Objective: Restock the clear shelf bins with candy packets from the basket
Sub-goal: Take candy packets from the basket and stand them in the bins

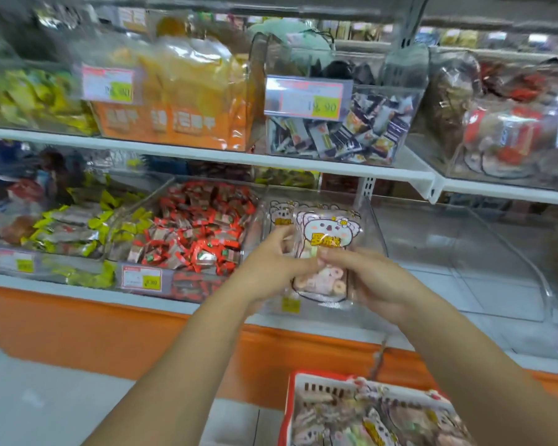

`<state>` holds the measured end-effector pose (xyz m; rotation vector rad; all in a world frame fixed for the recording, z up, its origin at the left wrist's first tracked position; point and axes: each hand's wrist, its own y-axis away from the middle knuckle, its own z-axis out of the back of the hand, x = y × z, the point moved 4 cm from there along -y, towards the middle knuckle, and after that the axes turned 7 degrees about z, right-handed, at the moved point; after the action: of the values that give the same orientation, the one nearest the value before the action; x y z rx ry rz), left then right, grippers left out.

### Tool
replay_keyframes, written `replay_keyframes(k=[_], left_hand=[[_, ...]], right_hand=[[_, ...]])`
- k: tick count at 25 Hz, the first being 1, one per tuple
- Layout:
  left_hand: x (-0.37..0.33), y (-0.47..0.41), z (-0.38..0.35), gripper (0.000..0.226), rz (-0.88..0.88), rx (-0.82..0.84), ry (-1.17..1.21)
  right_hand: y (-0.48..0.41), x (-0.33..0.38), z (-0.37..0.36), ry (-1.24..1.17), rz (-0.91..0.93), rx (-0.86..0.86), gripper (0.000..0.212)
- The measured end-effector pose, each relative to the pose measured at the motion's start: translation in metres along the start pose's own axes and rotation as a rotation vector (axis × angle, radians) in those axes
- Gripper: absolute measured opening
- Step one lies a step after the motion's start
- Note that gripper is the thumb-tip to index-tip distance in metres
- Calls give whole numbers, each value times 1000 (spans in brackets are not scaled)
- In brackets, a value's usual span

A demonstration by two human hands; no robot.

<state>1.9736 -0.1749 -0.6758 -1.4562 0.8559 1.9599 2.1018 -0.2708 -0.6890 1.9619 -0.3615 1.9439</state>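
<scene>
price tag (307, 98) on upper clear bin (400, 130): "19.90" | other tags (141, 278): blurred | candy packet (327, 252): yellow characters, illegible

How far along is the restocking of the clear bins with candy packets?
Early. Done: a first packet sits at the back of the clear bin. In hand: the left hand and right hand hold a second packet over that bin. Left: the basket holds many more packets, and the neighbouring bin on the right looks bare.

Price tag (306, 98) — orange shelf base (110, 333)
</scene>
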Motion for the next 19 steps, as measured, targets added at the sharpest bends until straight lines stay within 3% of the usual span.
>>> replay_keyframes(k=[2,4,8,13,15,17,19], left_hand=[[-3,-26,9,83,59,-29,53],[4,-53,14,73,144,-78,119],[24,-92,16,35,296,-196,281],[52,-127,7,50,484,-257,569],[58,-137,3,50,525,-257,639],[62,-145,0,50,554,-244,681],[66,-150,-1,46,565,-247,696]], right_hand=[[-34,3,-5,-15,-43,-18,36],[-67,-2,-7,-52,-79,-59,35],[-117,-26,-14,106,-149,-179,33],[-161,-51,-26,166,-161,-176,64],[-171,-58,-22,151,-144,-178,66],[-178,-57,-21,325,-112,-172,49],[-184,-51,-21,720,-154,-145,38]])
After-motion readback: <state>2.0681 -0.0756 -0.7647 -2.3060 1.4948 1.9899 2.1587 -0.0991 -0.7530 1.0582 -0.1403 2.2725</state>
